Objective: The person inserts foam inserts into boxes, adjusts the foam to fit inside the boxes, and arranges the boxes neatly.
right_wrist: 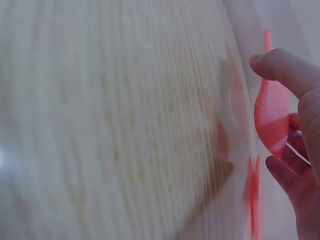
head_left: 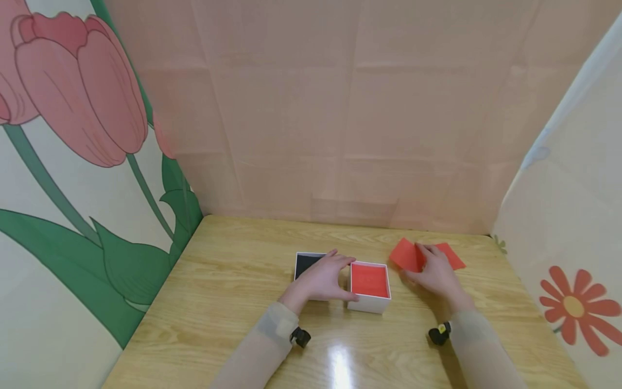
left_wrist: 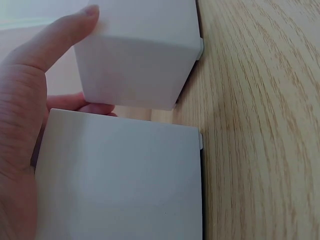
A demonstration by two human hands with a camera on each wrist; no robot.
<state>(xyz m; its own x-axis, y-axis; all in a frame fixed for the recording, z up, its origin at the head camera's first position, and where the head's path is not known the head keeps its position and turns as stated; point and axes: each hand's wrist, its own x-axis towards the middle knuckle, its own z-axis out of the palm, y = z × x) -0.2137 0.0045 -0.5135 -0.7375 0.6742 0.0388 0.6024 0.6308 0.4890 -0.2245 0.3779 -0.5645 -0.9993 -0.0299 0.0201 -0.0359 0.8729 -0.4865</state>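
Note:
My left hand (head_left: pixel 323 276) reaches over a box lined in black (head_left: pixel 306 263) and holds the left side of a white box (head_left: pixel 368 304). Its thumb lies on one face and its fingers curl behind, as the left wrist view shows. Red paper (head_left: pixel 370 279) fills the inside of the white box. To the right, my right hand (head_left: pixel 434 273) pinches a sheet of red paper (right_wrist: pixel 272 112), which bows between thumb and fingers. More red paper (head_left: pixel 451 255) shows just beyond that hand, with thin red edges (right_wrist: pixel 254 200) low in the right wrist view.
The two boxes stand side by side on a wood-grain table (head_left: pixel 218 281). A pinkish cloth (head_left: pixel 340 135) hangs behind the table's back edge. Printed flower panels (head_left: pixel 78 81) flank it on the left and right.

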